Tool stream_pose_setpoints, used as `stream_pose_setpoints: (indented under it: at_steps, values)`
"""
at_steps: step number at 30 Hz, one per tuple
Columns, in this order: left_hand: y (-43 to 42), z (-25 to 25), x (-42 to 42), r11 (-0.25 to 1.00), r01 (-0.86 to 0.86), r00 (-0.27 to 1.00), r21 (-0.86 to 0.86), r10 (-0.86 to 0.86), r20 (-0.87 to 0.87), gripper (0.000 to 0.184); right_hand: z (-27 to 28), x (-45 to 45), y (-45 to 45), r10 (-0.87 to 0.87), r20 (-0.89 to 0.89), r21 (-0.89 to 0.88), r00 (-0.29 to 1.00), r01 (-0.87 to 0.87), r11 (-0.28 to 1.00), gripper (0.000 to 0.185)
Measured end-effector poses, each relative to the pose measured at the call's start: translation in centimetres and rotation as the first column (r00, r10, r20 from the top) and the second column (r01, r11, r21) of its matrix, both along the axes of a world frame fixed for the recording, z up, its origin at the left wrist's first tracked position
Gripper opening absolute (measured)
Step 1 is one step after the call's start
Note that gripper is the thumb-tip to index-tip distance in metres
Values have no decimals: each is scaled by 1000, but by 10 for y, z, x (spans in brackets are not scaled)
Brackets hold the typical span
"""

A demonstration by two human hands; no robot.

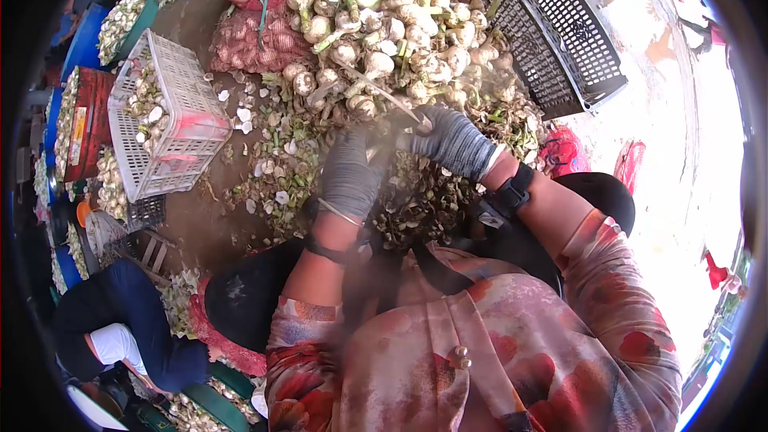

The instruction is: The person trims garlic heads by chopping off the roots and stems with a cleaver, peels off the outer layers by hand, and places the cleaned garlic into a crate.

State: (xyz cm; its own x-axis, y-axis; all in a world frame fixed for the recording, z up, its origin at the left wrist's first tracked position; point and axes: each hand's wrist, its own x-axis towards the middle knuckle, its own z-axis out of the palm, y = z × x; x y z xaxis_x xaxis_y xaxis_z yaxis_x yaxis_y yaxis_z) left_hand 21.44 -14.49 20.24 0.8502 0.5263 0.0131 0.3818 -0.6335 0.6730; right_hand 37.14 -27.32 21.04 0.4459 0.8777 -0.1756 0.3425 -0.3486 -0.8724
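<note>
Apparently grips a garlic stalk (386, 96) in the right hand (456, 142), close to the garlic heap (432, 32) for short reach; cannot tell the left hand's (350, 176) grip through blur.

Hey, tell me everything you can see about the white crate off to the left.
The white crate is an open, box-shaped container that looks like plastic, with rows of slots through its walls. Garlic bulbs show inside it, and pinkish-red patches mark its lower wall. It sits on the brown floor, next to a red container. It looks slanted, but the lens bends the view, so I can't tell its true tilt. The left hand and right hand are both away from it.
</note>
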Motion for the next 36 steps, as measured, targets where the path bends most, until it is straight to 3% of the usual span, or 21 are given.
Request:
stream_pose_setpoints:
  at_steps: [2,3,4,5,6,7,9,12,13,14,15,16,18,19,22,25,28,29,32,34,36]
  values:
    - [-12,11,5,977,-162,986,-137,167,22,56,12,-9,11,12,22,-54,1000,-11,998,44]
    - [-12,12,3,981,-151,962,-124,174,209,67,16,-8,14,44,52,-96,998,-39,995,42]
    - [-11,13,1,982,-149,961,-120,172,217,67,18,-7,16,43,59,-92,997,-37,995,42]
    - [-10,14,-1,819,-146,905,-555,337,259,67,19,-6,18,-13,-20,-60,1000,12,998,40]
    - [-10,18,-3,487,-64,839,-871,499,217,66,18,-6,21,-63,-101,-32,993,60,998,38]
    - [-9,17,-8,483,101,857,-870,402,323,61,13,-7,22,-59,-96,-31,994,57,998,38]
    - [-7,5,-6,566,83,874,-820,354,332,60,5,-17,21,-169,-458,-69,873,155,986,32]
    - [-10,3,-6,708,36,940,-705,215,264,55,8,-20,10,-246,-553,-218,796,148,965,33]
    - [-10,-1,-7,616,108,920,-780,236,314,53,-1,-17,8,-104,-265,-75,959,87,993,34]
    - [-9,-3,-7,516,181,895,-837,267,358,51,-8,-15,5,22,73,37,997,-25,999,36]
    - [-7,-4,-6,514,184,895,-838,265,359,51,7,-19,1,-71,-46,154,996,78,985,31]
    - [-5,-5,-4,465,269,869,-843,261,421,48,21,-17,-3,-76,-46,153,996,82,985,31]
    - [1,-26,-8,408,351,840,-843,261,476,45,48,-11,-15,167,435,-81,885,-146,986,23]
    - [7,-61,-19,607,281,909,-743,80,409,44,63,-12,-18,236,493,-153,837,-183,971,21]
    - [-5,-51,-23,804,243,926,-543,-26,375,33,66,-13,-23,356,517,-182,778,-307,934,22]
    - [-3,-51,-29,847,241,945,-473,-93,314,32,62,-14,-23,347,493,-185,798,-294,938,23]
    - [3,-73,-37,772,260,932,-581,-43,360,34,47,-12,-23,385,495,-222,779,-315,923,28]
    - [11,-78,-42,881,210,970,-424,-135,201,41,38,-10,-24,407,510,-236,758,-332,913,31]
    - [-18,-25,-31,583,198,912,-788,184,366,47,14,-4,-31,374,558,-137,740,-363,922,35]
    - [-14,0,-22,848,104,979,-520,3,202,41,-17,21,-22,304,437,-392,847,-125,912,29]
    - [-17,8,-23,849,170,950,-501,-5,313,34,-36,55,-31,138,366,-458,920,49,887,26]
